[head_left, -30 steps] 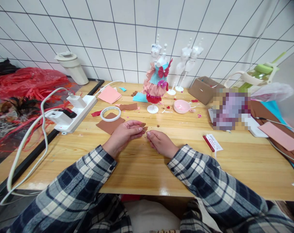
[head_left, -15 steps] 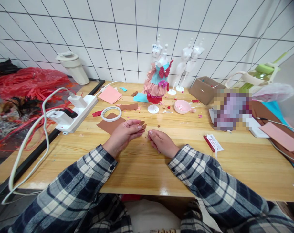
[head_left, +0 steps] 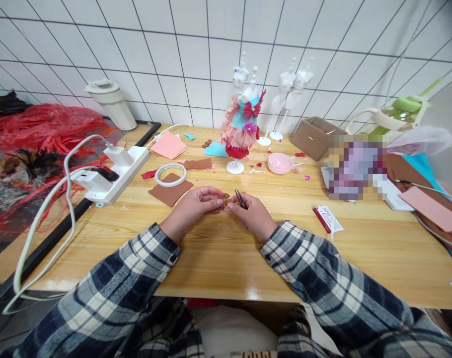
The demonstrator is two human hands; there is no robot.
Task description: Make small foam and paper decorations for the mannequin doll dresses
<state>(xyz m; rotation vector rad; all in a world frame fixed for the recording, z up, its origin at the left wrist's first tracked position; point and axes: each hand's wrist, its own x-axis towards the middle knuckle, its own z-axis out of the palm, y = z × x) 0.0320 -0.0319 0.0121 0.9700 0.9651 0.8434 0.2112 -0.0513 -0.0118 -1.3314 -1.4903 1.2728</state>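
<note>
Left of centre: white tape roll [head_left: 171, 184], resting over a flat brown paper sheet [head_left: 170, 195], judged unworked stock. Beyond, one brown strip [head_left: 198, 163], cut.

Centre: left hand [head_left: 196, 204], grip pinched on a small crinkled brown piece [head_left: 223, 197], held between both hands over the bench [head_left: 218, 268]. Piece judged part done: crumpled into shape, attached to nothing visible; remaining shaping cannot be told.

Upper centre: dressed mannequin [head_left: 244, 119], bows and tiers in place, judged largely complete.

Right of centre: right hand [head_left: 250, 209], grip closed around a slim dark tool [head_left: 241, 198]; thumb beside the piece, pinching unclear.

Upper right: two white mannequins [head_left: 293, 99], undressed.
</note>
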